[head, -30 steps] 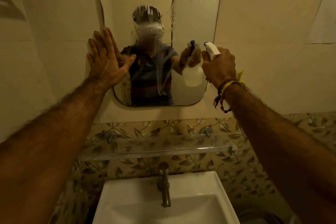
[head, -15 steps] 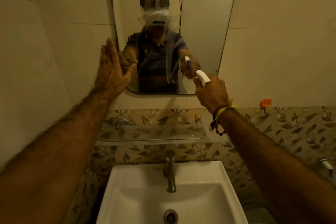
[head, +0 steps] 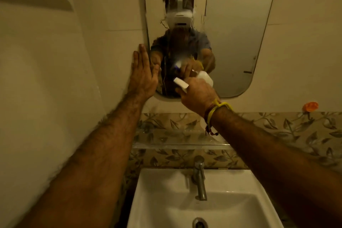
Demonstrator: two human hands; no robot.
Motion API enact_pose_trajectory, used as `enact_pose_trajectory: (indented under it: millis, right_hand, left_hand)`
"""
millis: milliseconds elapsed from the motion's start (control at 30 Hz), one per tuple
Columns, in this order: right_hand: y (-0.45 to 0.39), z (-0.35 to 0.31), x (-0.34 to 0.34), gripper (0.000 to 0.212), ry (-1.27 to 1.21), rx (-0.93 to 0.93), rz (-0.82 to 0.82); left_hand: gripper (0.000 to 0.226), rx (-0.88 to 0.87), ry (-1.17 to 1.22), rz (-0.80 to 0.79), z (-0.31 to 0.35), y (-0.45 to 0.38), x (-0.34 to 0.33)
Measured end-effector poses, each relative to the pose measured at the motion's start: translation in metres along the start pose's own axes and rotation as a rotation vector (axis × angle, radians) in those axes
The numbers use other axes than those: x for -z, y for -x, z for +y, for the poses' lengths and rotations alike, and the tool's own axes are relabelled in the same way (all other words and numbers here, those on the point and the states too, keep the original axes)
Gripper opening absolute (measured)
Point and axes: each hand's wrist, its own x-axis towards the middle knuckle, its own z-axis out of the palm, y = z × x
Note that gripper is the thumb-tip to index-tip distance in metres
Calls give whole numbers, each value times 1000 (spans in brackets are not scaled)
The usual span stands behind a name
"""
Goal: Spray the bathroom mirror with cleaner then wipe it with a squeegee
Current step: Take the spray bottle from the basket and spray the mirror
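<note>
1. The right hand (head: 199, 96) is wrapped around a white plastic spray bottle (head: 186, 82), its nozzle aimed left at the lower part of the tall round-cornered wall mirror (head: 231, 33), probably to wet the lower glass.
2. The left hand (head: 143, 74) is flat with fingers together, holding nothing, at the mirror's left edge, likely shielding the wall from mist.
3. Streaks of cleaner run down the glass.
4. No squeegee is in view, so wiping is not yet started.
5. A white ceramic basin (head: 166, 200) sits near, below a clear glass shelf (head: 175, 144).
</note>
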Motion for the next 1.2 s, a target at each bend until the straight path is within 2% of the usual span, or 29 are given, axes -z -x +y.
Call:
enact_pose_trajectory:
  millis: [167, 333, 467, 633, 767, 933, 1033, 1100, 1200]
  right_hand:
    - [4, -14, -7, 16, 83, -20, -131]
    - [13, 7, 10, 20, 73, -69, -78]
    - [22, 37, 28, 25, 61, -136, -57]
    - [42, 86, 42, 21, 86, -297, 18]
    - [55, 111, 51, 26, 83, -434, 79]
    - [51, 119, 67, 17, 47, -469, 178]
    - [49, 113, 70, 21, -4, -473, 251]
    - [59, 115, 62, 24, 17, -483, 249]
    - [56, 111, 71, 28, -41, -480, 371]
  left_hand:
    - [77, 32, -52, -21, 4, 0, -1]
    - [91, 130, -79, -54, 14, 1, -4]
    - [91, 175, -90, -44, 18, -1, -9]
    - [80, 173, -106, -20, 15, -5, -17]
    - [83, 251, -101, 41, 12, 5, -26]
    - [86, 256, -117, 50, 14, 3, -28]
    - [85, 224, -116, 68, 9, 7, -22]
    - [82, 247, -53, 13, 9, 27, -34]
    - [80, 123, -101, 67, 26, 35, -34]
